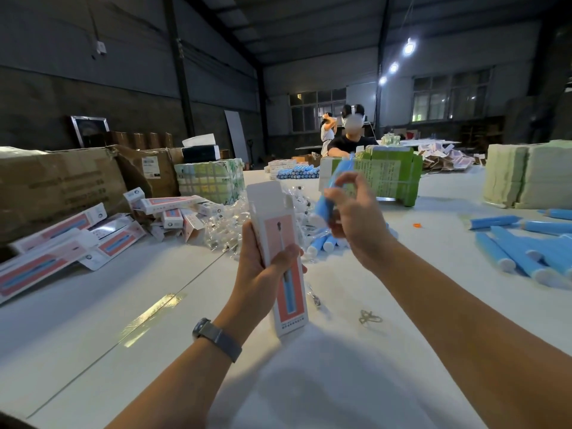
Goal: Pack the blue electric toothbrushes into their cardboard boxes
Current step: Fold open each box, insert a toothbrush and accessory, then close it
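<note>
From the head view, the left hand [263,267] grips a cardboard box [278,258] upright, open flap end up, while the right hand [353,221] has its fingers [343,188] curled round a blue electric toothbrush [332,188], just beside the box mouth. I'd line the brush's butt end up with the opening and slide it straight in. The table [139,320] near the body leaves room, though loose toothbrushes [526,252] crowd the right side.
</note>
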